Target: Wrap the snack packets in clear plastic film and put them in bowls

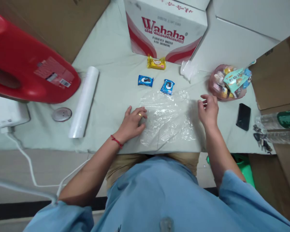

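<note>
A crinkled sheet of clear plastic film (168, 120) lies spread on the table in front of me. At its left edge rests my left hand (134, 122), palm down with fingers apart and nothing in it. My right hand (208, 111) hovers past the film's right side, close to the snack bowl, its fingers loosely curled and apart with nothing visible in them. Beyond the film are two blue snack packets, a left one (145, 81) and a right one (167, 87) that touches or nearly touches the film's far edge. Farther back lies a yellow snack packet (156, 62).
A Wahaha carton (166, 35) stands at the back, with crumpled white plastic (187, 70) beside it. On the right are a pink bowl (214, 85) of snacks, a black phone (243, 116) and keys (262, 138). Leftward lie a film roll (84, 103) and a red jug (50, 74).
</note>
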A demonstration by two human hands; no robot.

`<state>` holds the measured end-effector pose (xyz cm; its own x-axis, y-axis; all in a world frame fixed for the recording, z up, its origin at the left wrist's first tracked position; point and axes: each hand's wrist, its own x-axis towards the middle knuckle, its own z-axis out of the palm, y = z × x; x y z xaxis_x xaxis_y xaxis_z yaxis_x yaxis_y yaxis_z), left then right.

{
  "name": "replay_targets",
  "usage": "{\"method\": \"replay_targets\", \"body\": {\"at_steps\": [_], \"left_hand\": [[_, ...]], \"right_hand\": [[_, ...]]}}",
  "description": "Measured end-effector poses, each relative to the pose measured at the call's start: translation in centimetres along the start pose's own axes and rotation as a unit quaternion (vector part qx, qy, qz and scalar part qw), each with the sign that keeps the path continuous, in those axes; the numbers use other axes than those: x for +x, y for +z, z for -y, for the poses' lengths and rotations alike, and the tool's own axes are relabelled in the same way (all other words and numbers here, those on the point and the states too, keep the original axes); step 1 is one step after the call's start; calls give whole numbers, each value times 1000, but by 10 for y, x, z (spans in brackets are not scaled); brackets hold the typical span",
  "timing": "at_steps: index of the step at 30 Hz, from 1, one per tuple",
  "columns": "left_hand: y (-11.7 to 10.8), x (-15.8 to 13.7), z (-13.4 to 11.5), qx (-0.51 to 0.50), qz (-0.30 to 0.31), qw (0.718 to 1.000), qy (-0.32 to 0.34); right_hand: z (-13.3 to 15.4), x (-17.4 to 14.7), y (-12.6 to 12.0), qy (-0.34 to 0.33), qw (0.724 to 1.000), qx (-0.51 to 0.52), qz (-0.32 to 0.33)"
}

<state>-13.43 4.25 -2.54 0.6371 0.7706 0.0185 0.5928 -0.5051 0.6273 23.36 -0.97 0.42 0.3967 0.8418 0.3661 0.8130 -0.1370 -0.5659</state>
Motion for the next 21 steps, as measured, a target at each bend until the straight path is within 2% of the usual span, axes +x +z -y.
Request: {"method": "replay_targets", "body": {"at_steps": [2, 4, 5, 7, 9, 11, 14, 16, 17, 19, 21], "left_hand": [[1, -1, -1, 12, 1, 1000, 1], [2, -2, -1, 23, 1, 1000, 1], [2, -2, 0, 25, 0, 1000, 3], [3, -3, 2, 22, -1, 1000, 8], [3, -3, 5, 13, -5, 1000, 16], [2, -3, 7, 2, -8, 1000, 23], [1, -3, 8, -6, -5, 1000, 25], [-1, -2, 9, -9, -1, 1000, 22], [-1, -1, 10, -12, 2, 1000, 21], [-3, 1, 12, -24, 8, 1000, 15], [-5, 3, 11, -42, 5, 999, 0]], "right_hand": [[20, -28, -7, -114, 992, -21, 43], [31, -62, -10, -207, 965, -33, 156], [30, -77, -11, -234, 948, -42, 212], [17, -102, -16, -239, 926, -62, 286], [-5, -114, -28, -198, 934, -81, 285], [-20, -114, -42, -146, 958, -91, 230], [-7, -102, -52, -126, 980, -81, 132], [24, -94, -40, -167, 977, -40, 127], [42, -92, -29, -198, 968, -11, 156], [79, -95, 1, -270, 928, 35, 253], [108, -103, 34, -323, 884, 39, 336]]}}
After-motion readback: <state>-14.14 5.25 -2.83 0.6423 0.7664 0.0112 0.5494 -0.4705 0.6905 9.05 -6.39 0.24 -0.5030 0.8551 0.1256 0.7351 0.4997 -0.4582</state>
